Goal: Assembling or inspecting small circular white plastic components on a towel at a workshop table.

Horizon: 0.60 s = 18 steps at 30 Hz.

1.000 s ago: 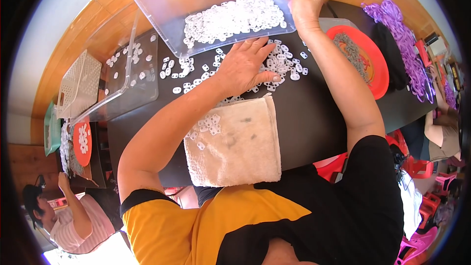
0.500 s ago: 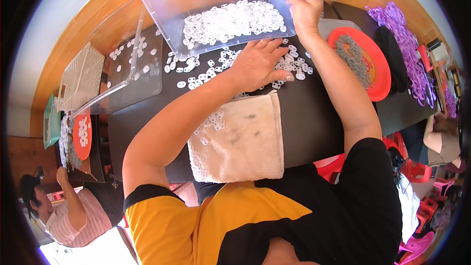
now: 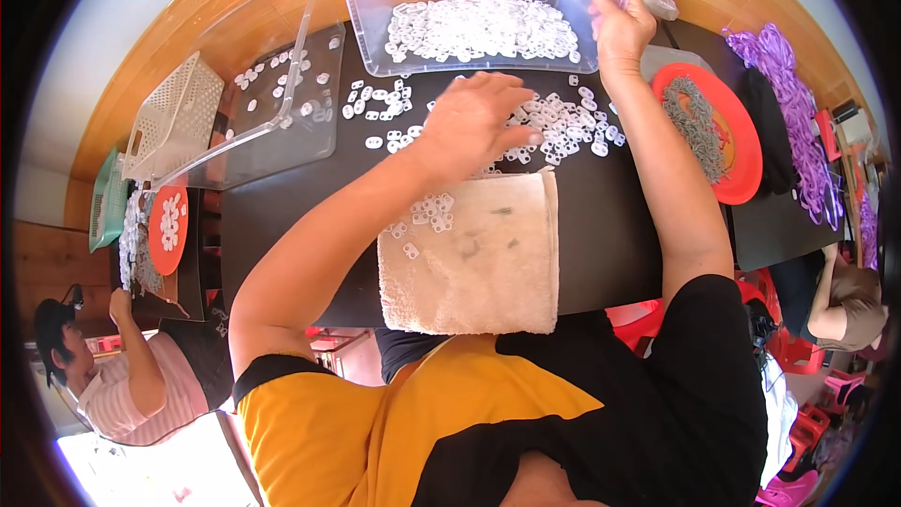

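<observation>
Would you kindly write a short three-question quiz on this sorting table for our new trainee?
1. True or false: the right hand grips the clear bin.
2. What does the left hand rest on? A) white rings B) purple cords C) a basket
3. What lies on the table nearest the person's body?

Key:
1. True; it holds the bin's right wall.
2. A.
3. A beige towel with a few rings on it.

Yellow-and-black short-sleeved shirt, bare forearms — no gloves, no rings.
</observation>
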{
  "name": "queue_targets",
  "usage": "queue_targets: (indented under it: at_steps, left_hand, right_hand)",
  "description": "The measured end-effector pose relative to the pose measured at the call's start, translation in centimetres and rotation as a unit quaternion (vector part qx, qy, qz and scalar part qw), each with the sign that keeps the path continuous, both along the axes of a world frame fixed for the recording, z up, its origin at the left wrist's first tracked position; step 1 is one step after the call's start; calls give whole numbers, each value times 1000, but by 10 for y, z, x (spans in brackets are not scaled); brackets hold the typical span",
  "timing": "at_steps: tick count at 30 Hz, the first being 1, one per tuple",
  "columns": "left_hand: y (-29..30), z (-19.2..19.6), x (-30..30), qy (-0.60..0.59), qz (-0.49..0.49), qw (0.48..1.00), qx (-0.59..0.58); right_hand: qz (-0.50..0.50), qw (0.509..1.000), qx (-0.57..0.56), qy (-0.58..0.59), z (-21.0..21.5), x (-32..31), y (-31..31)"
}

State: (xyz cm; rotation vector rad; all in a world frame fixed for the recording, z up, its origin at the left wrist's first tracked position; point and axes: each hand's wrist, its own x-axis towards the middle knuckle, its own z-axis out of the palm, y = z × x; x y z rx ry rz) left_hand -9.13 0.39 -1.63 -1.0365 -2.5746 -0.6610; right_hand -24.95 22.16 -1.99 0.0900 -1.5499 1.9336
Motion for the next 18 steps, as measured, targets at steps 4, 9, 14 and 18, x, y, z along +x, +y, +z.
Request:
queue_targets:
  at_steps: [4,9,14,18]
  left_hand:
    - [-25,-10,-6,6,66,996,-60]
    - [-30,-16,6,9,86,994,-74]
    - [-50,-1,16,29,197,980,-14]
    - [-73,-3,23,31,309,951,3]
  right_hand:
    - [-6,1000,-2,-1,-4,-1,-2]
    - [-49,996,58,43,-10,-5,-5]
    - [-46,996,69,40,-9,-5,-6]
    - [-61,995,66,53,-14,-11,1]
